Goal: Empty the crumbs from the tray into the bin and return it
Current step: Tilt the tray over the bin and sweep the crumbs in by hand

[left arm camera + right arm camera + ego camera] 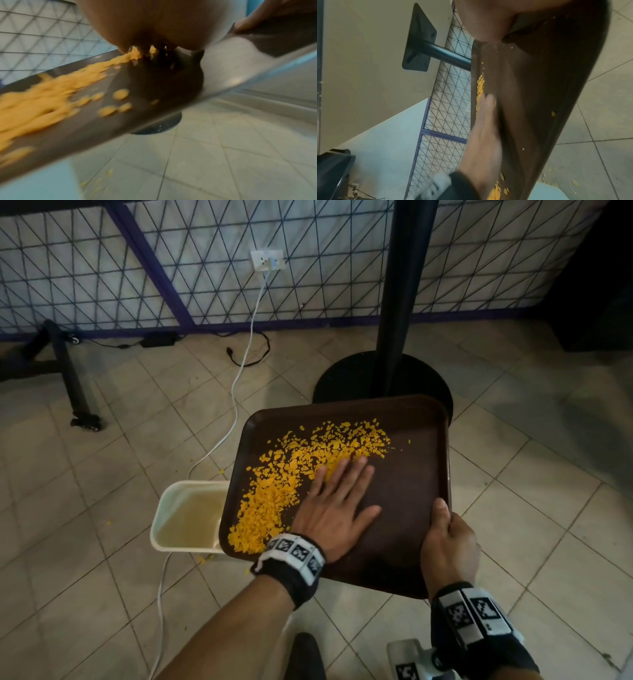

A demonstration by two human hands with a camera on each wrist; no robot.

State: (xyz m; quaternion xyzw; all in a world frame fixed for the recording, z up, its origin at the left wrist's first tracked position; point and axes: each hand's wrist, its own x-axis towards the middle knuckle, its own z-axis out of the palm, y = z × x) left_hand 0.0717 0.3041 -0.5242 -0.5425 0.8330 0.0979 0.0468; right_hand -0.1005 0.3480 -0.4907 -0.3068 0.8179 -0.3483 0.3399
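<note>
A dark brown tray (411, 474) is held above the tiled floor, its left edge over a cream bin (186, 517). Yellow crumbs (301, 470) lie across the tray's left and middle. My left hand (337, 501) lies flat on the tray with straight fingers, fingertips against the crumbs. My right hand (447, 539) grips the tray's near right edge, thumb on top. In the left wrist view the crumbs (42, 97) are blurred on the tilted tray (137, 115). The right wrist view shows the tray (539, 94) edge-on with the left hand (484, 135) flat against it.
A black table post with a round base (380, 381) stands just beyond the tray. A white cable (239, 378) runs from a wall socket past the bin. A few crumbs lie on the floor (205, 559) by the bin. A black wheeled stand (75, 392) is at left.
</note>
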